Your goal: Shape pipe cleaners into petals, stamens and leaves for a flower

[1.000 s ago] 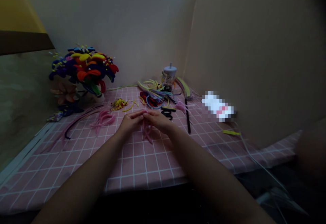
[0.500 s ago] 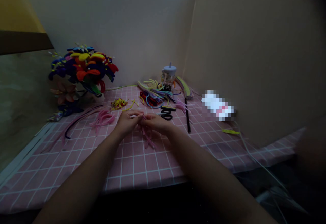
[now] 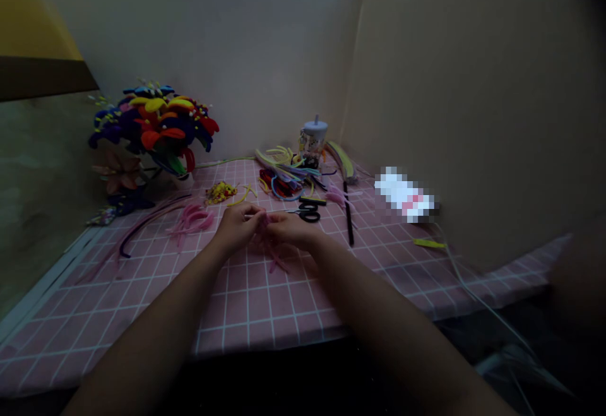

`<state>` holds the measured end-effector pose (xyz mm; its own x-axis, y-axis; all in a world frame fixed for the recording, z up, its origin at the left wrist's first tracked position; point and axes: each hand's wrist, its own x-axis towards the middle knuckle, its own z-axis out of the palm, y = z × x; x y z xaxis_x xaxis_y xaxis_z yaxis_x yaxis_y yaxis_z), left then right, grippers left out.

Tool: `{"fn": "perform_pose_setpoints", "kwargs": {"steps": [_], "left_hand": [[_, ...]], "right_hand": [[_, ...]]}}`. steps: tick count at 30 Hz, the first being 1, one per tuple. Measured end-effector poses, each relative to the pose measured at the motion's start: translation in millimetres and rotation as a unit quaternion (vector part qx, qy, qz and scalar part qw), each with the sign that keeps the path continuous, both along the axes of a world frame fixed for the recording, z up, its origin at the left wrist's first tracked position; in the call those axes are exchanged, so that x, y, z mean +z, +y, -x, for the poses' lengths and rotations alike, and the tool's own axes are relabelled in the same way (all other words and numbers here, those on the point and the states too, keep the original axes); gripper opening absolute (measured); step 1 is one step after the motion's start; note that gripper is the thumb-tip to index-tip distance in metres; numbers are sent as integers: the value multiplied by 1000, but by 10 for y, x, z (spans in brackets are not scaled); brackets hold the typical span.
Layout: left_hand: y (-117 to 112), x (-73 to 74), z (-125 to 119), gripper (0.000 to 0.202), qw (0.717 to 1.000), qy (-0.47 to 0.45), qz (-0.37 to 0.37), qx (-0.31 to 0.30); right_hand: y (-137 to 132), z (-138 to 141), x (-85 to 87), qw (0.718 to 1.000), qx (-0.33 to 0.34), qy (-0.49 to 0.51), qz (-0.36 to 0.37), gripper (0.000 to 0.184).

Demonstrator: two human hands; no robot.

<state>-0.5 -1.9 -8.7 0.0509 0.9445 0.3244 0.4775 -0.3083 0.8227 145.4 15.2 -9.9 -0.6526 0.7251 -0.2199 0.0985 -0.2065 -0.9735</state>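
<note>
Just below the centre of the frame, the left hand (image 3: 237, 225) and the right hand (image 3: 294, 229) met fingertip to fingertip, both pinching a small bunch of pink pipe cleaners (image 3: 278, 261). The loose ends hung below the fingers toward the checked tablecloth (image 3: 258, 305); whether they touched it could not be told. The exact join was hidden between the thumbs, and the light was dim.

Good handling here called for one hand to clamp the bunch firmly while the other did the fine bending — two hands working at once would likely have let the strands slip round each other. A pinch close to the join would probably have given the cleanest bend, with light pressure so the fuzz was not crushed. The dangling ends needed to stay apart, lest they snag. The black-handled scissors (image 3: 309, 213) lay just beyond the right hand, right of centre — near enough to catch a careless knuckle.
</note>
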Motion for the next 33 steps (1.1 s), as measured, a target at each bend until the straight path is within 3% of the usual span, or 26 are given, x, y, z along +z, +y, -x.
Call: {"fn": "perform_pose_setpoints", "kwargs": {"steps": [7, 14, 26, 30, 33], "left_hand": [[-16, 44, 16, 22, 1000, 7, 15, 7], [53, 55, 152, 24, 999, 28, 12, -15], [111, 103, 313, 30, 999, 13, 41, -2], [47, 159, 322, 25, 986, 154, 30, -49], [-91, 219, 201, 24, 940, 327, 8, -99]], "right_hand": [[29, -17, -59, 994, 41, 83, 58, 13], [10, -39, -72, 978, 121, 87, 144, 22], [96, -164, -71, 980, 166, 37, 108, 22], [111, -211, -41, 977, 189, -91, 27, 24], [83, -206, 2, 943, 231, -227, -84, 25]]}}
